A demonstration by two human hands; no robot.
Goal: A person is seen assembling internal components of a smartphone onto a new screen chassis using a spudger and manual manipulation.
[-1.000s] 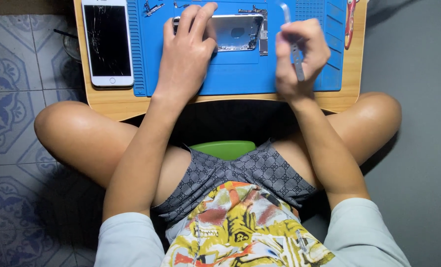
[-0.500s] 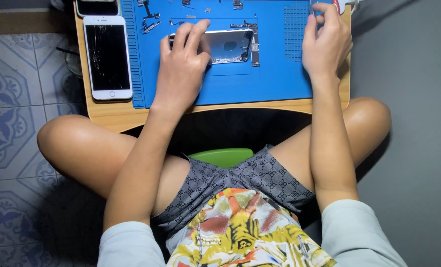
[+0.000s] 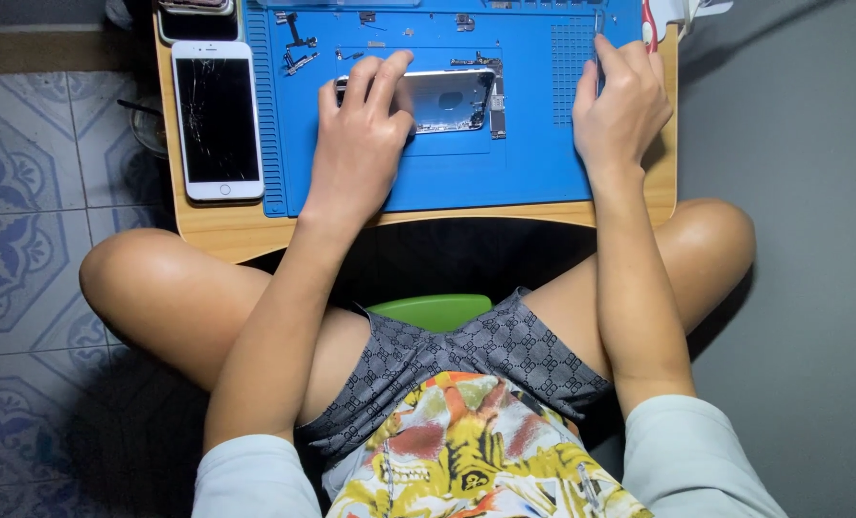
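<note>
An opened silver phone housing (image 3: 452,96) lies on a blue repair mat (image 3: 504,177). My left hand (image 3: 356,144) rests on the housing's left end with its fingers spread over it, holding it down. My right hand (image 3: 620,110) is at the mat's right edge. Its fingers are curled around a thin metal tool (image 3: 598,19), whose tip sticks up past the index finger. A red-handled tool (image 3: 648,24) lies just beyond that hand.
The mat sits on a small wooden table (image 3: 217,235) above my crossed legs. A white phone with a cracked screen (image 3: 219,120) lies left of the mat, with more phones (image 3: 196,11) stacked behind it. Small screws and parts (image 3: 295,43) lie on the mat's far left. A green stool (image 3: 437,309) shows below.
My right hand has moved from the mat's middle right up to its far right corner with the thin tool. My left hand has stayed on the housing. The view has shifted down.
</note>
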